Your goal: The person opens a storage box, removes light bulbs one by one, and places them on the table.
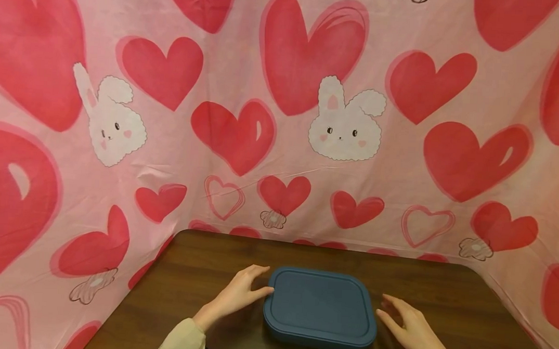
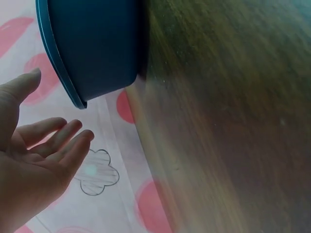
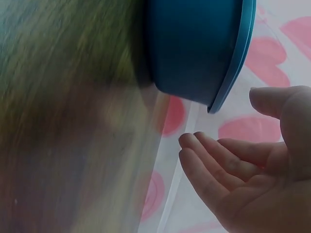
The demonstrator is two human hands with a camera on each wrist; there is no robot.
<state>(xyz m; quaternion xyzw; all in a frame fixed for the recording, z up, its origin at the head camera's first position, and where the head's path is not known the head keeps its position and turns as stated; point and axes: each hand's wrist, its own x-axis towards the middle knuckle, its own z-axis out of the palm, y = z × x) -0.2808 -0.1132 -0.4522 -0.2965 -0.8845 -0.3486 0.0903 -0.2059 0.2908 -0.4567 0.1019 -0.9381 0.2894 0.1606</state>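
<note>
A blue rectangular lidded box [image 1: 320, 306] with rounded corners sits on the brown wooden table [image 1: 201, 259], its lid on. At its left side is my left hand [image 1: 239, 292], thumb and fingers spread apart, fingertips close to the lid's rim. My right hand [image 1: 411, 326] is held off the box's right side with a small gap, fingers relaxed and slightly bent. In the left wrist view the box's side wall [image 2: 92, 43] rises beyond the left hand [image 2: 39, 150], whose palm holds nothing. Likewise the right hand [image 3: 252, 165] holds nothing beside the box wall [image 3: 194, 48].
A pink cloth [image 1: 290, 138] printed with red hearts and white rabbits hangs behind the table and along both sides. The table's far edge runs close to this cloth. A light sleeve [image 1: 183, 339] covers the left forearm.
</note>
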